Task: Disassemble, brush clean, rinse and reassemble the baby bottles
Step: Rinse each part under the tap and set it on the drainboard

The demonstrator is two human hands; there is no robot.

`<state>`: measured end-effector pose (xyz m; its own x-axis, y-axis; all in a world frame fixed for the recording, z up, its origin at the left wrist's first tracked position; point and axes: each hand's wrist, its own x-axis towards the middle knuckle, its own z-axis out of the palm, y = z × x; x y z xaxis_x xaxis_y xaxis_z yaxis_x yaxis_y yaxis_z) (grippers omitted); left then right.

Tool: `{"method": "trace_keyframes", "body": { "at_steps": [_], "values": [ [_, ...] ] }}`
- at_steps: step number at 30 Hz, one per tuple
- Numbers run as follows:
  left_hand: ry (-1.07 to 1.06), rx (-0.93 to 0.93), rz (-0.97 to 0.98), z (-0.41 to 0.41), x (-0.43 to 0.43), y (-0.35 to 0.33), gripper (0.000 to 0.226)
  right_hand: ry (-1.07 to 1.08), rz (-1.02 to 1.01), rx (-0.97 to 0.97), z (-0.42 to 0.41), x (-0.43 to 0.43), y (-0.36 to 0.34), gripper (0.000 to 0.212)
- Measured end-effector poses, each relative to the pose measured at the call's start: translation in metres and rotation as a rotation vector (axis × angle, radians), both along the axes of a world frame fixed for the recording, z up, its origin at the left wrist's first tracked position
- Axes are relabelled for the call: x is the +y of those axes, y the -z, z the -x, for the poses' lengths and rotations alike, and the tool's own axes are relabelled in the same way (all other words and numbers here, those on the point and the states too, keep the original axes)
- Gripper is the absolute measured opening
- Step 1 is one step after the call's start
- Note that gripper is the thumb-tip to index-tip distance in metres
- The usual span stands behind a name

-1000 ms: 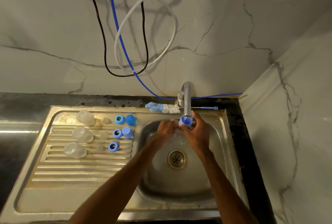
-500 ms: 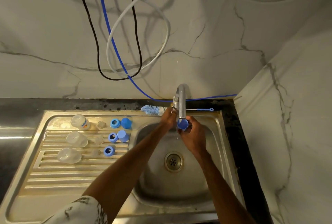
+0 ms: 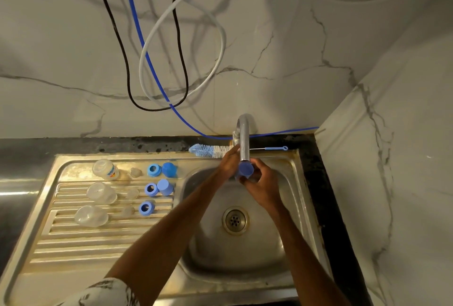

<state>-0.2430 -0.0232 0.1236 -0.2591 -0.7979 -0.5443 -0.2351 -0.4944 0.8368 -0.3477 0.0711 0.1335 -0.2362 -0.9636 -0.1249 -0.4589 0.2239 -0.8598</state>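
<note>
The wall [image 3: 269, 60] is pale stone with dark cracks in it. A black cable [image 3: 122, 55], a blue hose [image 3: 144, 50] and a white hose [image 3: 220, 43] hang down it in loops in the upper left of the frame.

Below is a steel sink. Its ribbed drainboard [image 3: 73, 244] fills the lower left. On it, far left, lie three clear bottles [image 3: 101, 193] in a line from top to bottom. Just right of them are three small clear teats [image 3: 132, 193]. Next come three blue rings [image 3: 151, 189]. Two loose caps [image 3: 165, 186], also blue, stand touching the top two rings.

A patterned sleeve [image 3: 105, 293] shows at the bottom edge. A blue and white bottle brush [image 3: 208, 151] lies on the back rim of the sink, in the middle of the frame.

The left hand [image 3: 229, 162] reaches up to the back of the tap [image 3: 244, 139]. Its fingertips are hidden there, so I cannot tell if they grip it.

The blue bottle cap [image 3: 245, 171] sits right under the mouth of the tap, over the sink bowl [image 3: 245, 251]. The right hand [image 3: 263, 188] holds it from below and from the right, with fingers curled round its side and the thumb on the near side.

The drain [image 3: 235, 220] is below the hands. A thin little brush [image 3: 272, 148] lies on the rim right of the tap.
</note>
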Motion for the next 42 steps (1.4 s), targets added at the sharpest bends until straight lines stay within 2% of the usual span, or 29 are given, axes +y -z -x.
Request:
{"method": "trace_keyframes", "body": {
  "at_steps": [4, 7, 8, 9, 12, 14, 17, 21, 24, 27, 29, 31, 33, 35, 36, 37, 39, 40, 42],
  "values": [
    [-0.034, 0.153, -0.171, -0.009, 0.031, 0.003, 0.029, -0.063, -0.064, -0.172, 0.008, 0.009, 0.005, 0.043],
    [-0.079, 0.412, -0.237, -0.019, 0.055, 0.007, 0.037, -0.030, -0.217, -0.317, 0.008, 0.016, -0.001, 0.020],
    [-0.083, 0.492, -0.263, -0.020, 0.062, 0.009, 0.041, 0.022, -0.299, -0.395, 0.006, 0.018, -0.005, 0.022],
    [-0.083, 0.535, -0.272, -0.022, 0.068, 0.011, 0.045, 0.077, -0.376, -0.461, 0.003, 0.021, -0.009, 0.032],
    [-0.066, 0.466, -0.257, -0.022, 0.085, 0.011, 0.054, 0.199, -0.522, -0.661, -0.003, 0.028, -0.015, 0.048],
    [-0.069, 0.417, -0.269, -0.023, 0.092, 0.007, 0.055, 0.290, -0.596, -0.863, -0.003, 0.032, -0.020, 0.047],
    [-0.060, 0.429, -0.281, -0.028, 0.097, -0.003, 0.045, 0.299, -0.644, -1.097, 0.001, 0.031, -0.025, 0.040],
    [0.029, 0.320, 0.028, -0.043, 0.100, -0.008, 0.039, 0.232, -0.641, -1.236, -0.001, 0.038, -0.031, 0.054],
    [0.045, 0.228, 0.215, -0.060, 0.104, -0.007, 0.032, 0.116, -0.616, -1.085, -0.002, 0.045, -0.036, 0.067],
    [0.142, 0.176, 0.339, -0.079, 0.108, -0.007, 0.030, 0.002, -0.553, -0.790, -0.015, 0.048, -0.040, 0.055],
    [0.204, 0.139, 0.405, -0.092, 0.110, -0.011, 0.031, 0.013, -0.479, -0.596, -0.026, 0.047, -0.044, 0.049],
    [0.227, 0.068, 0.449, -0.107, 0.111, -0.010, 0.046, 0.045, -0.336, -0.387, -0.035, 0.045, -0.046, 0.042],
    [0.178, -0.039, 0.431, -0.125, 0.113, -0.005, 0.061, 0.079, -0.094, -0.144, -0.048, 0.045, -0.047, 0.036],
    [0.142, -0.148, 0.432, -0.146, 0.116, 0.005, 0.054, 0.163, 0.086, 0.057, -0.058, 0.049, -0.037, 0.033],
    [0.138, -0.212, 0.449, -0.155, 0.118, 0.010, 0.046, 0.167, 0.079, 0.121, -0.061, 0.050, -0.021, 0.034],
    [0.127, -0.266, 0.464, -0.165, 0.120, 0.017, 0.038, 0.133, -0.016, 0.142, -0.064, 0.051, -0.005, 0.042],
    [0.105, -0.346, 0.466, -0.185, 0.126, 0.031, 0.026, 0.056, -0.280, 0.094, -0.072, 0.050, 0.043, 0.069],
    [0.099, -0.393, 0.459, -0.195, 0.130, 0.039, 0.022, 0.034, -0.336, 0.069, -0.079, 0.048, 0.067, 0.079],
    [0.099, -0.495, 0.458, -0.215, 0.136, 0.053, 0.016, -0.028, -0.338, 0.055, -0.111, 0.043, 0.080, 0.073]
  ]
}}
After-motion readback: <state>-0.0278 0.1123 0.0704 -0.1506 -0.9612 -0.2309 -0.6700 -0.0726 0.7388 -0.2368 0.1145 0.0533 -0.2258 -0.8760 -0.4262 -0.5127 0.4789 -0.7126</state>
